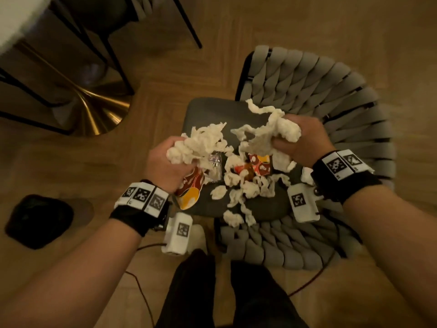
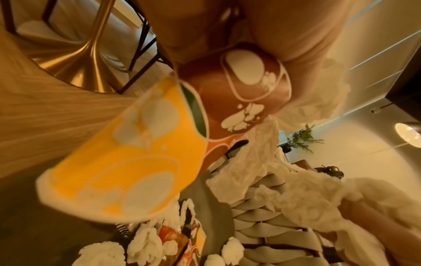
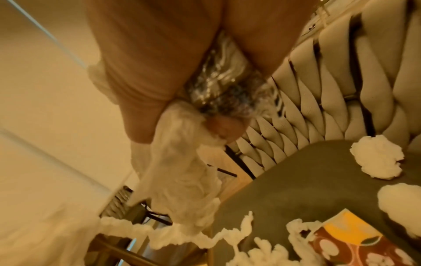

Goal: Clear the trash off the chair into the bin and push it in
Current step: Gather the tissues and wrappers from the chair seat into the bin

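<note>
A grey woven chair with a dark seat (image 1: 205, 114) holds crumpled white tissue (image 1: 243, 188), a red and yellow paper cup (image 1: 257, 165) and a shiny wrapper (image 1: 216, 162). My left hand (image 1: 165, 159) grips a wad of tissue (image 1: 196, 143) together with another red and yellow cup (image 2: 127, 162) above the seat's left edge. Over the seat's back part, my right hand (image 1: 300, 140) clutches a long trailing tissue clump (image 3: 182, 180) and a crinkled foil wrapper (image 3: 225, 90). A dark bin (image 1: 39, 221) stands on the floor at the lower left.
A table with a gold pedestal base (image 1: 99, 114) and black chair legs (image 1: 113, 55) stand at the upper left. My legs (image 1: 212, 292) are just in front of the chair. A thin cable (image 1: 142, 290) runs over the wooden floor.
</note>
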The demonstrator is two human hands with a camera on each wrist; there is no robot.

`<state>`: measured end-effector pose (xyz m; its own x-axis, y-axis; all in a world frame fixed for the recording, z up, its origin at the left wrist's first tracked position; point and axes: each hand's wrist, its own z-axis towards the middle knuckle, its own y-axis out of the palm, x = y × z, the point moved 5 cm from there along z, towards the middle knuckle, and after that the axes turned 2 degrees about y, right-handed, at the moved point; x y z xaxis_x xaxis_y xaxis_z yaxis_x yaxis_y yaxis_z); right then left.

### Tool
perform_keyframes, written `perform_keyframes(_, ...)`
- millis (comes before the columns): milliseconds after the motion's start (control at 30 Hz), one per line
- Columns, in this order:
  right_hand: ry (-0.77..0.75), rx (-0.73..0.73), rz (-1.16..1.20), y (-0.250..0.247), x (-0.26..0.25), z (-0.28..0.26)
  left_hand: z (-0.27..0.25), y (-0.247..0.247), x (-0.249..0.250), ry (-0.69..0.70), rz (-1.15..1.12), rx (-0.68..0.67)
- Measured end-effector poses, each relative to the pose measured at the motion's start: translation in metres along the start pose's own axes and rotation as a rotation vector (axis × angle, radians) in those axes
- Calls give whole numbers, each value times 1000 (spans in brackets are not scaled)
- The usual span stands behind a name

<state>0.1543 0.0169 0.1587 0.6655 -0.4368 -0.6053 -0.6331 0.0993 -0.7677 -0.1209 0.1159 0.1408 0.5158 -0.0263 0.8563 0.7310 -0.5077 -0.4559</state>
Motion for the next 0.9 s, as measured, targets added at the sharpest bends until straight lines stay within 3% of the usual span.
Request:
perform_keyframes(167,-88,83,118,-24,-72,-55,-58,-81,33,43,15,86)
perform_keyframes(300,-175,42,154,-16,-127,-78,-103,-142,46,82,25,225)
perform_keyframes(400,-257,-3,227,1,-169,-85,-139,-183,37,20,-2,317)
perform_keyframes(633,-375,-205,332,70,-269,-89,-225,-280,-25,-189,-48,556)
perform_keyframes(900,-442,-376,275,191,-411,-99,-280,-393,-121,-280,-115,741)
